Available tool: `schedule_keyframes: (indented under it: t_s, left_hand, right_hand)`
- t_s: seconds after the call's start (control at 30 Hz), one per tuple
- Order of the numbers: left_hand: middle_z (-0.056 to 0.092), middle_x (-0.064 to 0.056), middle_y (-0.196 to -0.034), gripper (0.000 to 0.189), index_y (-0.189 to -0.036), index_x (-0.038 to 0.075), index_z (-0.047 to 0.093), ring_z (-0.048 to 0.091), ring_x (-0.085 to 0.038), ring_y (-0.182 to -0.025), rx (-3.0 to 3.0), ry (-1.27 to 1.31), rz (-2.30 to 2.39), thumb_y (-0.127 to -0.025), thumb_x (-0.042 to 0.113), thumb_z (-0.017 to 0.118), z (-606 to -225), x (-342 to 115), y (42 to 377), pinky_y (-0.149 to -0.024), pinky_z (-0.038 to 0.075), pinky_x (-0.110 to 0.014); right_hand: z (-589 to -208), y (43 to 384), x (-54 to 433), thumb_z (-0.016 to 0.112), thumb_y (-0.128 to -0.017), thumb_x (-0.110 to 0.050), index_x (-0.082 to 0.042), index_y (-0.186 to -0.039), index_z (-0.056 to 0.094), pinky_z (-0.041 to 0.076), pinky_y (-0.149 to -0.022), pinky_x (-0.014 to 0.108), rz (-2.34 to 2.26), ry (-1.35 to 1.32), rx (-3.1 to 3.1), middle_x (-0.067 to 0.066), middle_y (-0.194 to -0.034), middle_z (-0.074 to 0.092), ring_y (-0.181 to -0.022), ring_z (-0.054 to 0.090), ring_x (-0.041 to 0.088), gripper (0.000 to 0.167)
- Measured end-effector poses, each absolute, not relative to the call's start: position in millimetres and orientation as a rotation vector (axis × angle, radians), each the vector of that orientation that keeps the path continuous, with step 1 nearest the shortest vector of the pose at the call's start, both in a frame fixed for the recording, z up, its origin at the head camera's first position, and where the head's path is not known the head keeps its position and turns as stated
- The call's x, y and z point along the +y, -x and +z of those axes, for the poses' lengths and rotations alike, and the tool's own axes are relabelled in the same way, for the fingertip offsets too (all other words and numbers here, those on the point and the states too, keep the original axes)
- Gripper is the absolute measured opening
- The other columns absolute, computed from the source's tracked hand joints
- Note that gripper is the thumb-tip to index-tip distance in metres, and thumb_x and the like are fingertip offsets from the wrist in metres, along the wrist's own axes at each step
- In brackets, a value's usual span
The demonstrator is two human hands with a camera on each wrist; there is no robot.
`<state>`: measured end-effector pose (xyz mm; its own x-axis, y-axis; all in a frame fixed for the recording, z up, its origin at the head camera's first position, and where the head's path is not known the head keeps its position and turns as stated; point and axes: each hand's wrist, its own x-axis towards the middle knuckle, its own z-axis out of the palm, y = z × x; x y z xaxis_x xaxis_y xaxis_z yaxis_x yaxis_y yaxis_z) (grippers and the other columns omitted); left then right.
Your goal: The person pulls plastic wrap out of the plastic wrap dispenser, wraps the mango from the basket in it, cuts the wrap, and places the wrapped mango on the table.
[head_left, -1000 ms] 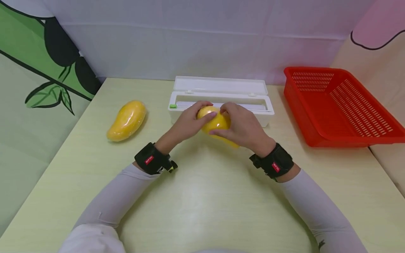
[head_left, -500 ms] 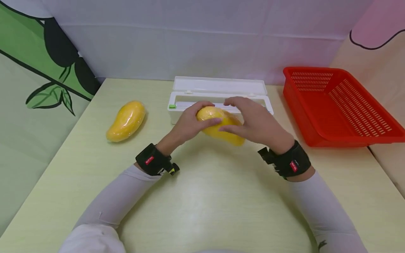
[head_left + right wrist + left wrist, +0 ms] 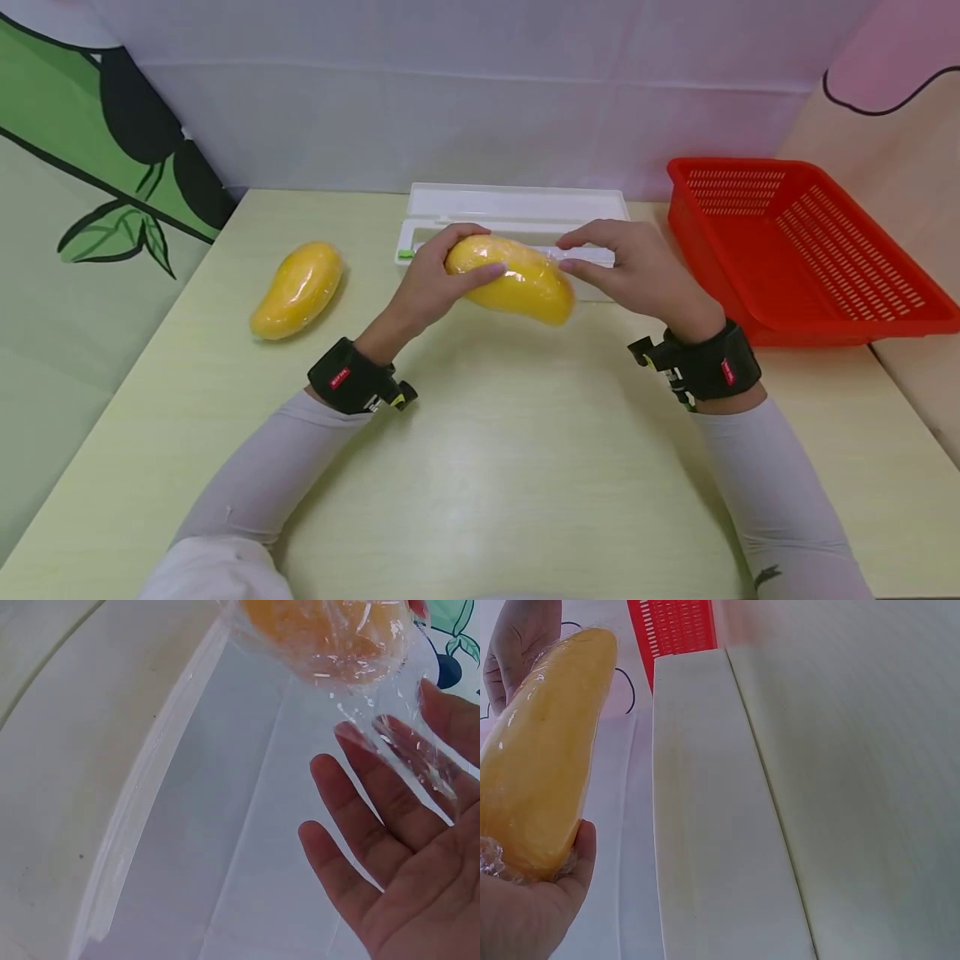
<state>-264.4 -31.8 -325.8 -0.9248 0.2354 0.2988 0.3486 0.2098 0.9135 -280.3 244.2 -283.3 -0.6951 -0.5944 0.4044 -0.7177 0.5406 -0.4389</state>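
Observation:
Lifted above the table in the head view is a yellow mango [image 3: 517, 282] wrapped in clear plastic film. My left hand [image 3: 438, 279] grips its left end, the thumb across the near side. At the other end a loose flap of film [image 3: 405, 746] trails off the mango, seen in the right wrist view. It lies against the fingers of my right hand [image 3: 637, 265], which are spread, with thumb and index finger apart. A second mango [image 3: 297, 290], shiny with film, rests on the table to the left.
Behind the hands stands a white film dispenser box [image 3: 517, 200] with its lid raised and a green piece [image 3: 406, 254] at its left end. A red plastic basket [image 3: 817, 333] sits at the right of the pale table [image 3: 480, 467]. A cloth wall rises behind.
My right hand has moved right, off the mango's side to the loose film at its end. The mango is raised a little and turned, showing more of its length in my left hand.

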Motion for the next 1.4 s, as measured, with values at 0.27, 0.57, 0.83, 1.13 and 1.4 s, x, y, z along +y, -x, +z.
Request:
schedule_keyframes:
  t_s: [0.27, 0.57, 0.83, 1.13, 1.4]
  left_hand:
    - [0.059, -0.010, -0.112, 0.046, -0.127, 0.007, 0.056, 0.058, -0.024, -0.091, -2.340, 0.510, -1.789, -0.089, 0.023, 0.075, -330.1, -33.0, 269.7, -0.074, 0.052, -0.029]
    - [0.057, -0.008, -0.111, 0.043, -0.129, 0.004, 0.054, 0.056, -0.021, -0.091, -2.258, 0.328, -2.033, -0.097, 0.030, 0.065, -345.1, -30.2, 276.6, -0.077, 0.050, -0.026]
    - [0.056, -0.008, -0.110, 0.044, -0.129, 0.002, 0.049, 0.057, -0.017, -0.092, -2.005, 0.141, -2.430, -0.102, 0.037, 0.054, -338.1, -30.4, 278.2, -0.080, 0.052, -0.022]
    - [0.055, -0.009, -0.112, 0.057, -0.125, 0.001, 0.051, 0.056, -0.017, -0.090, -1.776, 0.114, -2.646, -0.097, 0.050, 0.050, -331.4, -29.8, 275.9, -0.074, 0.055, -0.020]
    - [0.055, -0.009, -0.110, 0.066, -0.125, 0.003, 0.050, 0.055, -0.016, -0.086, -1.730, 0.162, -2.643, -0.087, 0.056, 0.058, -329.0, -31.4, 273.1, -0.071, 0.053, -0.018]
  right_hand:
    - [-283.5, 275.6, 242.6, 0.071, -0.094, -0.020, -0.010, -0.106, 0.078, 0.051, -0.076, 0.021, 0.945, -1.034, -2.425, -0.001, -0.096, 0.076, -0.091, 0.068, 0.012, 0.018]
    - [-279.4, 260.3, 230.6, 0.074, -0.088, -0.006, -0.007, -0.107, 0.078, 0.054, -0.087, 0.025, 0.986, -1.179, -2.253, 0.003, -0.100, 0.076, -0.100, 0.072, 0.018, 0.019]
    - [-296.1, 250.5, 200.1, 0.080, -0.080, 0.001, 0.005, -0.104, 0.075, 0.054, -0.091, 0.039, 0.774, -1.313, -1.936, 0.015, -0.105, 0.074, -0.103, 0.071, 0.028, 0.025]
    - [-324.1, 248.8, 172.2, 0.072, -0.088, -0.005, 0.004, -0.108, 0.074, 0.039, -0.110, 0.049, 0.623, -1.221, -1.721, 0.016, -0.113, 0.072, -0.125, 0.058, 0.033, 0.023]
    - [-327.4, 252.5, 170.7, 0.067, -0.090, -0.003, 0.005, -0.112, 0.072, 0.034, -0.111, 0.054, 0.697, -1.292, -1.623, 0.019, -0.124, 0.066, -0.126, 0.058, 0.033, 0.024]
